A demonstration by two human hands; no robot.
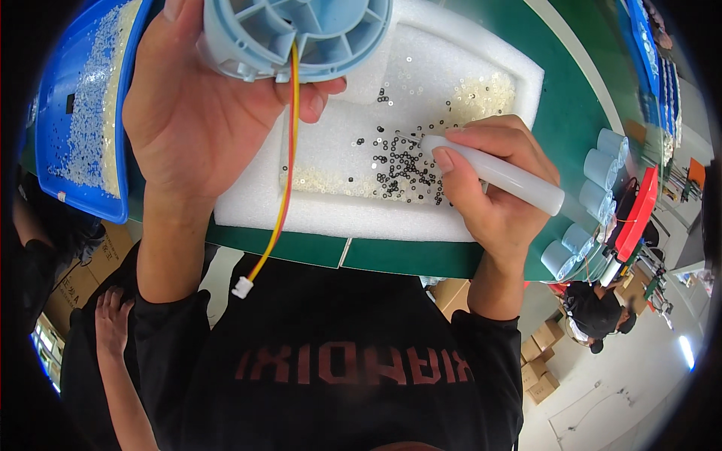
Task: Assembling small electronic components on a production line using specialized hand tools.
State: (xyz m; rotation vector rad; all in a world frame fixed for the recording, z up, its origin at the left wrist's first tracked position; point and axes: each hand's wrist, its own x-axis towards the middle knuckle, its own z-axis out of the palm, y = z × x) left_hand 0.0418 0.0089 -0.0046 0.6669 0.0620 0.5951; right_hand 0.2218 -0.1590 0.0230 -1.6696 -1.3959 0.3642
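My left hand (197, 124) is closed around a light blue round plastic housing (331, 34) with ribbed compartments, held up at the top of the view and partly cut off. From the housing hangs a red-and-yellow wire lead (290, 154), ending in a small white connector (242, 287). Between the thumb and fingers of my right hand (508, 177) is a white pen-shaped tool (519, 184). Its thin metal tip points left, over small black rings (406, 169) in a white foam tray (353, 216). Cream-coloured rings (481, 98) lie heaped along the tray's right and near sides.
A blue bin (51, 143) with many small white and cream pieces stands at the left. Several light blue cups (600, 167) line the green table's (406, 254) right edge, beside a red object (636, 214). Another person's hand (113, 323) shows at lower left; someone else (598, 312) is far right.
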